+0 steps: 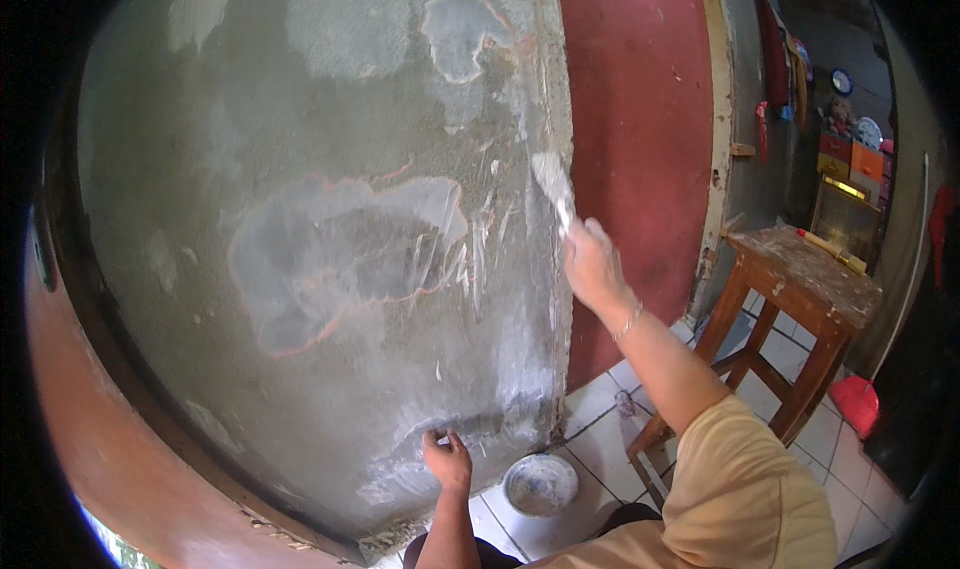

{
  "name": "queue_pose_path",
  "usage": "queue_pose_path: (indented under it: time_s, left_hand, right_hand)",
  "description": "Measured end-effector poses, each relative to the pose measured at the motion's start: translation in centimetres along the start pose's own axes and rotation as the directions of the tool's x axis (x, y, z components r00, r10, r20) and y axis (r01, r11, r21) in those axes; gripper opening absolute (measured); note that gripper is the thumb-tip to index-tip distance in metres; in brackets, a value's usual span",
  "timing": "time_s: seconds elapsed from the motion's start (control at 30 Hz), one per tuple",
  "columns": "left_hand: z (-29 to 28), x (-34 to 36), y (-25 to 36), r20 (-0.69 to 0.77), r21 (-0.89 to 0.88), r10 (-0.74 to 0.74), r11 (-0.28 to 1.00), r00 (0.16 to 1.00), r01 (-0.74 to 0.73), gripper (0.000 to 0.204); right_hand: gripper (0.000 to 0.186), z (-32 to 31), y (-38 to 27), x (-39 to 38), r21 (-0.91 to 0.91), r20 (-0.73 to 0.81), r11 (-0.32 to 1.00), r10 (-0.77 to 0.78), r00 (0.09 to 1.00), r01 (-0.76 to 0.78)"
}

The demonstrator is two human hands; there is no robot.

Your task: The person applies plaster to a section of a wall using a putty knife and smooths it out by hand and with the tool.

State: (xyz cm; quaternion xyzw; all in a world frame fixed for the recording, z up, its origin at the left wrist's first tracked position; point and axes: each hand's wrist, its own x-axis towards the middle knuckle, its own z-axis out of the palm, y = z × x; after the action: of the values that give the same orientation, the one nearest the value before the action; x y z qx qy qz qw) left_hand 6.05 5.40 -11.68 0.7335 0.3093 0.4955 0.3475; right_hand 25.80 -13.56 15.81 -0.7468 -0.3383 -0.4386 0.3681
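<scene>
My right hand is closed round the handle of a paintbrush. White paint coats the brush, and its bristles lie against the grey plastered wall near that wall's right-hand edge. Low down beside the wall, my left hand is loosely bent, its fingertips a little apart and nothing visible between them. To the right of that hand, a tub with whitish contents stands on the tiles. White streaks and smooth grey patches edged in orange mark the wall.
A red door panel adjoins the wall's edge. On the right stands a wooden stool with a paint-specked top, carrying a yellow-and-red tool. Behind it, a red dustpan-like object rests on the tiled floor.
</scene>
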Motion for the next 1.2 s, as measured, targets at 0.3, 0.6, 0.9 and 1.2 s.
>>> queue_pose_path:
  time_s: [0.3, 0.6, 0.9, 1.2]
  left_hand:
    - [1.2, -0.5, 0.3, 0.024, -0.012, -0.029, 1.0, 0.999, 0.029, 0.016]
    - [1.4, -0.6, -0.6, 0.015, 0.007, -0.033, 0.999, 0.999, 0.033, 0.015]
    - [1.6, -0.8, 0.6, 0.02, 0.023, -0.017, 1.0, 1.0, 0.017, 0.014]
    - [1.2, -0.5, -0.5, -0.002, -0.031, -0.051, 0.998, 0.999, 0.051, 0.015]
  right_hand:
    - [0.02, -4.7, 0.7, 19.6, 0.178, -0.159, 0.981, -0.047, 0.986, 0.075]
    - [0.018, -3.1, 2.0, 0.9, 0.166, 0.082, 0.985, -0.049, 0.995, 0.035]
    - [0.017, -2.8, -0.3, 16.1, 0.016, -0.063, 0.989, -0.143, 0.988, 0.145]
    - [0.017, -6.9, -0.1, 11.7, 0.078, 0.047, 0.988, -0.135, 0.99, 0.131]
